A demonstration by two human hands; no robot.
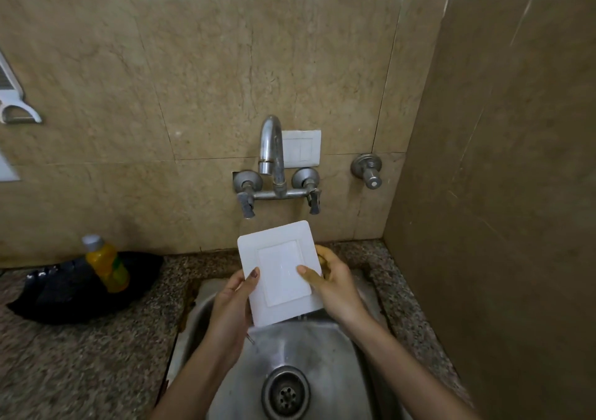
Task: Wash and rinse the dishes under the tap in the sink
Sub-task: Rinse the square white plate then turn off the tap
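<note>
White plate (280, 273), fingers (324, 252) behind, possibly sponge

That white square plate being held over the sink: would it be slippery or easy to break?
The white square plate looks glossy, so it is probably slick if wet; both the left hand and right hand grip its edges. It keeps flat, so it is stiff. Dropped into the steel sink, it might chip, though its material is unclear.

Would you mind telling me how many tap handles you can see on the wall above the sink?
3: one left handle and one right handle on the mixer tap, plus a separate valve further right. None appears hidden.
</note>
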